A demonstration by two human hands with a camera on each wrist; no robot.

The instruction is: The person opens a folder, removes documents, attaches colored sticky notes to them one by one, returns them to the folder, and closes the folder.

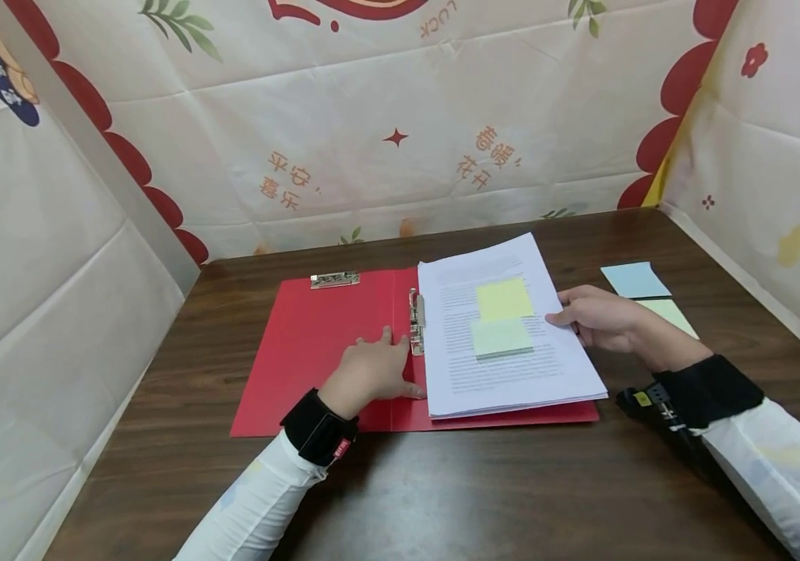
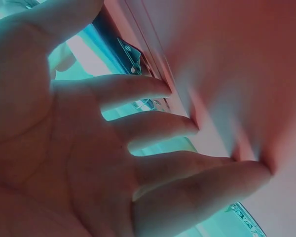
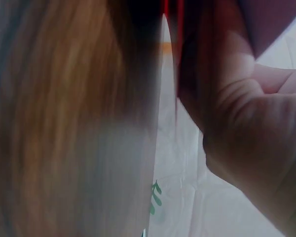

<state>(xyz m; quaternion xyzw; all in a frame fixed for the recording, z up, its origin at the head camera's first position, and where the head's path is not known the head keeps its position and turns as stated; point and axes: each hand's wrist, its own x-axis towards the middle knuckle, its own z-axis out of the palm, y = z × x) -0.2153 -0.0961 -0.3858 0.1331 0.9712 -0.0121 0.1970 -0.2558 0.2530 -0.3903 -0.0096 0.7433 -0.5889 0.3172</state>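
Note:
A red folder lies spread on the table, with a metal clip near its fold. On its right half rests a stack of printed paper, carrying a yellow sticky note and a pale green sticky pad. My left hand rests on the folder beside the clip, fingers spread; the left wrist view shows its fingertips at the red surface. At the stack's right edge, my right hand pinches the paper, thumb on top and the other fingers partly hidden beneath.
A blue sticky pad and a light green one lie to the right, behind my right forearm. Another metal clip sits at the folder's top left. Printed cloth hangs around the wooden table.

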